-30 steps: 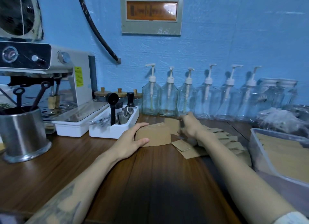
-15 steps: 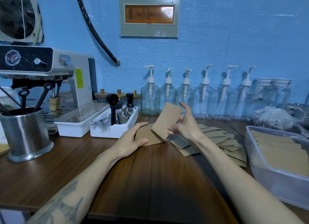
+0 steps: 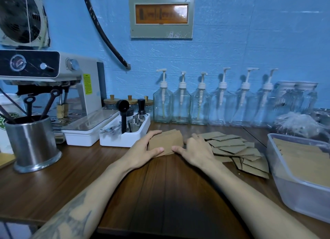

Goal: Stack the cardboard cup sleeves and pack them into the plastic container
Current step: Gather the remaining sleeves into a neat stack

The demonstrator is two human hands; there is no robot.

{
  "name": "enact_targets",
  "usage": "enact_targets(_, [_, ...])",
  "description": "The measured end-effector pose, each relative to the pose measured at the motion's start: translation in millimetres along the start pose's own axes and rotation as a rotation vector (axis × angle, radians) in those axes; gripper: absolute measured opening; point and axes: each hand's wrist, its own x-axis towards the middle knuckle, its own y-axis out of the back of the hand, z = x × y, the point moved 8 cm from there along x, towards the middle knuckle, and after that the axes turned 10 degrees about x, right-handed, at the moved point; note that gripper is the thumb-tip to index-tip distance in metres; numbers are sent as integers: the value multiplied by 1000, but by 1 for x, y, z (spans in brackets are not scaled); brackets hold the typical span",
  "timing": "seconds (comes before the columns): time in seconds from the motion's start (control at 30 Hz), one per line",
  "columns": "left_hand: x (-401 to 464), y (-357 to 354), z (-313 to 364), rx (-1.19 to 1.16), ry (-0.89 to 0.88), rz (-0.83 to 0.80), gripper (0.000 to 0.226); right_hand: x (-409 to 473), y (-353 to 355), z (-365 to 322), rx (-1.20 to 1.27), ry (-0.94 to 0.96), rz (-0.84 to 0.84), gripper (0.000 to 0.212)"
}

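A stack of brown cardboard cup sleeves (image 3: pixel 167 141) lies on the wooden counter between my hands. My left hand (image 3: pixel 142 150) grips its left side, fingers curved over the far edge and thumb along the near edge. My right hand (image 3: pixel 193 150) holds its right side, thumb at the near corner and fingers curled at the right edge. Several loose sleeves (image 3: pixel 232 147) lie scattered to the right of my right hand. At the far right stands the clear plastic container (image 3: pixel 285 185), with flat sleeves inside it.
A white tray of metal cups and a black scoop (image 3: pixel 125 131) stands just behind the stack. An espresso machine (image 3: pixel 53 88) and a steel canister (image 3: pixel 32 142) occupy the left. Several pump bottles (image 3: pixel 201 103) line the blue wall. A crumpled plastic bag (image 3: pixel 296 122) lies behind the container.
My right hand lifted a sleeve from the loose pile, carried it left and laid it on the stack. Both hands now hold the stack's sides.
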Motion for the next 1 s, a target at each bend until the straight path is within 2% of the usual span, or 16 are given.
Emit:
enact_targets(0.07, [0,1,0,17,-6,5,60,2,1,-2,20,30,2,75])
enact_targets(0.17, [-2,4,4,16,-26,19,69,3,7,-11,184,164,26,86])
enact_targets(0.3, [0,2,2,38,-30,9,71,0,-8,-25,152,383,-106,76])
enact_targets(0.37, [1,0,0,49,-19,1,68,0,-13,-26,183,389,-150,69])
enact_targets(0.63, [1,0,2,59,-7,9,51,-3,0,-32,148,419,-32,53])
enact_targets(0.73, [0,2,2,35,-14,20,51,0,5,-36,101,419,-12,53])
enact_targets(0.9, [0,3,2,5,-4,39,54,3,7,-38,210,402,-37,46])
enact_targets(1.0, [-2,4,4,0,5,39,57,0,10,-40,221,420,-55,49])
